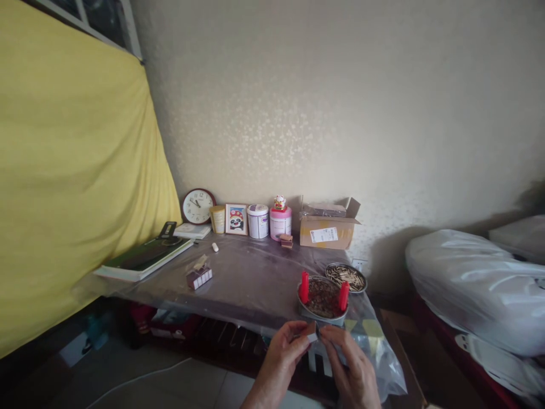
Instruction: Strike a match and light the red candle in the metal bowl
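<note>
In the head view, the left hand (283, 349) grips a small box (312, 335) at the table's near edge; the right hand (351, 362) has its fingers bunched just beside it, and whether they pinch anything cannot be told. The clock (198, 206) shows printed numerals; the cardboard box's white label (323, 235) is too small to read. Two red candles (304, 288) stand in a round dish (322, 319) just beyond the hands, near a dish of matchsticks (344, 276).

Small box (312, 334) brown and white; candles (305, 288) red; cloth (80, 165) yellow; clock dial (198, 208) white; tin (280, 224) pink
</note>
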Tool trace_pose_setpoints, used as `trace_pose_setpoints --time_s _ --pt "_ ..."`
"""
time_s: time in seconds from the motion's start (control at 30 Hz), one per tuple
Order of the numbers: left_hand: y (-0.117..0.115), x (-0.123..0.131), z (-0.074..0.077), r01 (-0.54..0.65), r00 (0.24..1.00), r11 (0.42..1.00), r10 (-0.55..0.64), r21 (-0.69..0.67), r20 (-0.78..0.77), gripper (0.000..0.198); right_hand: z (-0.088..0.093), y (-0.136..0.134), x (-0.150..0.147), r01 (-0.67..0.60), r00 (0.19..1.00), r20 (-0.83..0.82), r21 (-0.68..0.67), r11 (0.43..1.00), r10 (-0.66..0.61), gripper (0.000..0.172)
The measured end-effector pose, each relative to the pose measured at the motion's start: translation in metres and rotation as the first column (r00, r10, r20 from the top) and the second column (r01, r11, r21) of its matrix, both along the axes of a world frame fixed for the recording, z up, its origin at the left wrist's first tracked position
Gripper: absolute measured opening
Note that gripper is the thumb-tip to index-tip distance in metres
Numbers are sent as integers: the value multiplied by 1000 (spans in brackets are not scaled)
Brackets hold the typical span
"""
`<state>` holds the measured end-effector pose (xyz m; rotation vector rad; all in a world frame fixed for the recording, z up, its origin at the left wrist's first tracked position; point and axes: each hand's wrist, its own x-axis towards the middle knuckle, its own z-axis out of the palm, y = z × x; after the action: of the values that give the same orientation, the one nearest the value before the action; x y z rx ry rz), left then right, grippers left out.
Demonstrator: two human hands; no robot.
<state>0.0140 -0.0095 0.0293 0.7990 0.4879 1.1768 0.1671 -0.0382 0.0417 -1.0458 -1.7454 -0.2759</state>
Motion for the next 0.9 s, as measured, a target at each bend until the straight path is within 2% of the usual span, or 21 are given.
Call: trace_pose_setpoints --time_s 0.4,0.63,0.9 --pt "3 0 -3 -33 996 998 38 58 -76 18 3 0 -1 15 998 53 71 997 -19 15" --pt "5 3 -6 -47 993 995 56 84 -104 20 1 1 4 8 999 52 49 999 -11 13" --pt "1 2 1 -44 994 998 48 40 -98 18 2 -3 3 10 1000 -17 21 1000 -9 12"
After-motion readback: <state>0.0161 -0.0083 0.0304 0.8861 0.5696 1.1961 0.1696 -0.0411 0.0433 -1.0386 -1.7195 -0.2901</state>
